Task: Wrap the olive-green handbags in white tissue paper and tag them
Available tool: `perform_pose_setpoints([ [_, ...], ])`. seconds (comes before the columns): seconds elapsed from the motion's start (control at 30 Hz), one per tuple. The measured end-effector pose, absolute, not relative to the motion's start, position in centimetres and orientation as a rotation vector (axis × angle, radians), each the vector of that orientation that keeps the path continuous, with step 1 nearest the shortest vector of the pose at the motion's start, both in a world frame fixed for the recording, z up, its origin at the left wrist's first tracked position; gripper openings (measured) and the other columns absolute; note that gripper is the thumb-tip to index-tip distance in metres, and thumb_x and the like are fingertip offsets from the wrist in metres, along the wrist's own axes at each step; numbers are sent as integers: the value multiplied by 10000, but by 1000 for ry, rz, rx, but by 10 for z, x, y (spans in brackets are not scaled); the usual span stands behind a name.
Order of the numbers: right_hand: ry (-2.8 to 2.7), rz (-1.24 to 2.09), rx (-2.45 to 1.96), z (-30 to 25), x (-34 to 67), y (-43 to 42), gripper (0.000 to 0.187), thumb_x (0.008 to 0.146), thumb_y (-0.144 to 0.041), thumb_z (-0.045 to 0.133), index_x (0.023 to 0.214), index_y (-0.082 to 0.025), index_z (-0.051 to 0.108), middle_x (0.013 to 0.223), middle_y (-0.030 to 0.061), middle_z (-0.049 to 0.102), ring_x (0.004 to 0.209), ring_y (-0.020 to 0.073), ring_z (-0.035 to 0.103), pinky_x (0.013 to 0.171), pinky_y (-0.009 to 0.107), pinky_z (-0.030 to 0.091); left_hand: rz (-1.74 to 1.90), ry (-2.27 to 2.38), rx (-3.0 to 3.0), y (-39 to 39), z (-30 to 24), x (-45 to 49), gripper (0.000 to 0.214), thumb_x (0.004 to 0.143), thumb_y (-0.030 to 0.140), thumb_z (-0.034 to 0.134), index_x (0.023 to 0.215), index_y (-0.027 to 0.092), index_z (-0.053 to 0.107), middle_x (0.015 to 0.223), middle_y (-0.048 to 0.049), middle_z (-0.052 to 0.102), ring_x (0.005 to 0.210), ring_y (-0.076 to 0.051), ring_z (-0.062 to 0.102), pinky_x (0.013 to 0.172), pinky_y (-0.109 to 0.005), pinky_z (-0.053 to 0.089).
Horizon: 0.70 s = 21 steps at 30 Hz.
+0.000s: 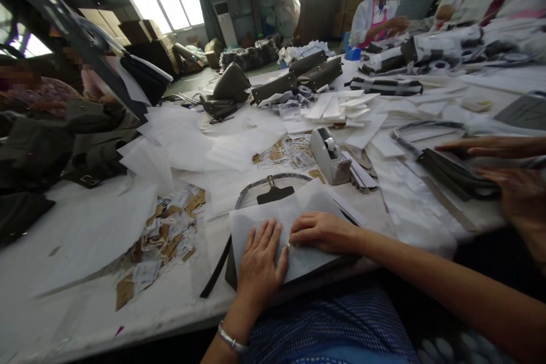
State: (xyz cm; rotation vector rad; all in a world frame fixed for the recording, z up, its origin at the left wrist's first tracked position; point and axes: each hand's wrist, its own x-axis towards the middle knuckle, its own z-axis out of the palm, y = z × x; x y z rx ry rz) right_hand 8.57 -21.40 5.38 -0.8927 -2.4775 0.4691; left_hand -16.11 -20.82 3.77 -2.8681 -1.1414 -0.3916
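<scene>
A dark handbag (231,267) lies on the table in front of me, mostly covered by a white paper sheet (305,205). Its wrapped handle (244,192) arches beyond the sheet, beside a dark flap with a metal fitting (275,194). A dark strap (216,267) sticks out on the left. My left hand (261,259) presses flat on the sheet, fingers spread. On the sheet's middle, my right hand (324,232) has its fingers bent and held together. A tiny shiny bit shows at its fingertips; what it is, I cannot make out.
A tape dispenser (330,156) stands beyond the bag. Loose tags (170,233) and white sheets (183,136) lie to the left. Several dark bags (277,86) sit farther back. At right, a co-worker's hands (512,182) rest on another bag (456,173). More people sit around.
</scene>
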Motion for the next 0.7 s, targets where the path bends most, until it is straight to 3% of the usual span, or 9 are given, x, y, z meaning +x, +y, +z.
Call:
perform_pose_setpoints([
  [0.27,-2631,358,-756,52,83,-213,316,1013,-189,424,1214,-200,667,1122,75,698,1034,181,591,952,314,467,-374,-1126,-2851,-210,37,-160,536,990,336,414,1491,167,326,1549,-57,342,1440,-250,309,1189,-510,317],
  [0.47,-2581,303,-625,44,82,-216,283,995,-156,451,1130,-167,700,1068,79,716,996,179,614,889,299,513,-369,-1134,-2863,-210,39,-160,535,995,336,408,1492,157,320,1544,-67,351,1436,-250,318,1183,-514,321],
  [0.7,-2458,219,-748,32,86,-219,303,1001,-170,437,1184,-166,679,1138,83,713,989,160,634,906,286,516,-319,-1117,-2830,-210,42,-158,481,999,327,418,1475,275,375,1558,-60,328,1434,-259,324,1166,-513,339],
])
